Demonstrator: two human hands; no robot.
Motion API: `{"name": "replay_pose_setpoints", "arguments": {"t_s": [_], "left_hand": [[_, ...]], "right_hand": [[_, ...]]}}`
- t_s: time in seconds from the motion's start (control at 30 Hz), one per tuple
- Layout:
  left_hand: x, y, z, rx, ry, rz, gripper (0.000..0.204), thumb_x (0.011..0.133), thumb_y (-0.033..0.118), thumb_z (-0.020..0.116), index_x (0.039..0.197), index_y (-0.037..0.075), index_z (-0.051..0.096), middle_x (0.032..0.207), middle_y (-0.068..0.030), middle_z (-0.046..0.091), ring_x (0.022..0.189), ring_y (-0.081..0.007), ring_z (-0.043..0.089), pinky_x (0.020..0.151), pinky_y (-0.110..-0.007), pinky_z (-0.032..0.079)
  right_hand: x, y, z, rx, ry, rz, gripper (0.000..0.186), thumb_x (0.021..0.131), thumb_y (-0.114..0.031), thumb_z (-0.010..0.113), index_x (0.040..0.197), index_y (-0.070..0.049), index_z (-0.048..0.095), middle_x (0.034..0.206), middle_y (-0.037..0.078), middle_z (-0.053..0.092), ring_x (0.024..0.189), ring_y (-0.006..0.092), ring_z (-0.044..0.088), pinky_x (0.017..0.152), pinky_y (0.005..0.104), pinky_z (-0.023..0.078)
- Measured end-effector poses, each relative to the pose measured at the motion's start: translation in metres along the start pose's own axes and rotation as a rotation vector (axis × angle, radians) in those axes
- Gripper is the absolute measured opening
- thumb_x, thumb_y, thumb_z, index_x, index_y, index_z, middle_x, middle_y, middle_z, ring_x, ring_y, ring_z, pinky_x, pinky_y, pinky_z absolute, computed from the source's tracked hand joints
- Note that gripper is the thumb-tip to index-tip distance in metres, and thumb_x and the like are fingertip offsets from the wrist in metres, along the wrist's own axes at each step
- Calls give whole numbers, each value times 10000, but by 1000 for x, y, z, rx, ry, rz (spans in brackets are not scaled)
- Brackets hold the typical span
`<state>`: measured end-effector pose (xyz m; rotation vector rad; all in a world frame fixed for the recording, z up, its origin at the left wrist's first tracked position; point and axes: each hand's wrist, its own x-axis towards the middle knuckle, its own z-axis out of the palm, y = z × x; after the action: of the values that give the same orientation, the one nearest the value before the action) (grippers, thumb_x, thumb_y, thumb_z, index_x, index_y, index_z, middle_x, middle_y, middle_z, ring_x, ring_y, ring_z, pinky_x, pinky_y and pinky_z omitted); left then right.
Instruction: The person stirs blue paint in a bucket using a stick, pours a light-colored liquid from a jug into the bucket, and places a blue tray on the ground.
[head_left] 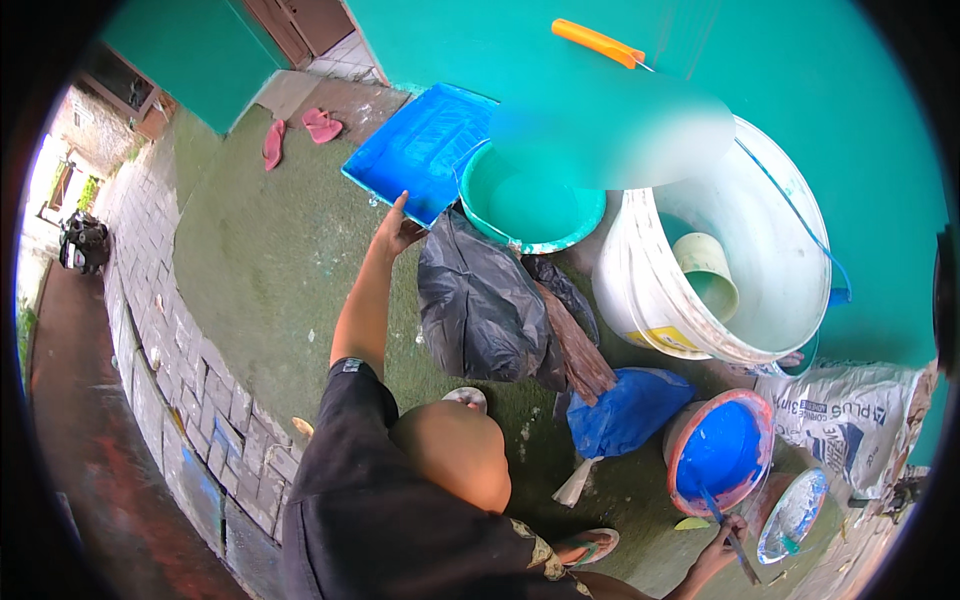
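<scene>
My left hand point(402, 228) grips the near corner of a blue paint tray point(425, 140), thumb on its rim. The tray is tilted beside a green-smeared bucket point(535, 200) of green paint. At lower right, my right hand point(725, 540) closes around a thin, flat stick point(738, 553); its blue end reaches over the rim of a pinkish bucket point(765, 425) of blue paint. Close to that hand stands a small tub point(793, 515) smeared with blue and white. An orange-handled tool point(600, 42) is near the wall, its far end blurred.
A large white bucket point(625, 280) with a pale cup point(705, 275) inside stands at right. Black point(480, 300) and blue point(630, 410) plastic bags lie between my arms. A printed sack point(850, 425) leans near the green wall point(850, 90). Pink flip-flops point(320, 125) lie at far left.
</scene>
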<state>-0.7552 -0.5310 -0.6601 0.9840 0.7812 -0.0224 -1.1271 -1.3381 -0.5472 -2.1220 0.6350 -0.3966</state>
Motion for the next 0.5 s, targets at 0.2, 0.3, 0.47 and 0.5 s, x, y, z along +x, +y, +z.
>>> {"name": "replay_pose_setpoints", "arguments": {"t_s": [0.2,0.3,0.47,0.5], "left_hand": [[18,-2,-23,-133,146,287,673,930,480,605,1453,93,436,1438,-195,509,1259,-387,533,1046,-574,455],[2,13,-54,-103,234,341,528,955,392,541,1394,99,508,1408,-139,554,1271,-351,546,1051,-590,449],[-44,40,-111,-73,277,344,605,887,366,613,1438,139,509,1394,-110,585,1270,-346,550,1027,-602,439],[-55,44,-119,-79,337,357,615,889,386,604,1446,144,506,1392,-102,587,1267,-348,553,1027,-618,428]], "right_hand": [[-4,27,14,-25,317,157,543,1008,-245,652,1431,26,443,1221,182,592,1083,283,627,950,437,504],[-2,34,23,271,279,364,736,997,-351,663,1521,13,295,1399,237,507,1220,295,594,1018,410,508],[10,35,28,510,92,612,378,1018,-343,627,1188,-7,649,1095,66,677,988,151,646,866,333,518],[12,35,28,496,76,617,367,1016,-367,627,1152,-28,663,1053,44,677,933,127,628,841,311,504]]}}
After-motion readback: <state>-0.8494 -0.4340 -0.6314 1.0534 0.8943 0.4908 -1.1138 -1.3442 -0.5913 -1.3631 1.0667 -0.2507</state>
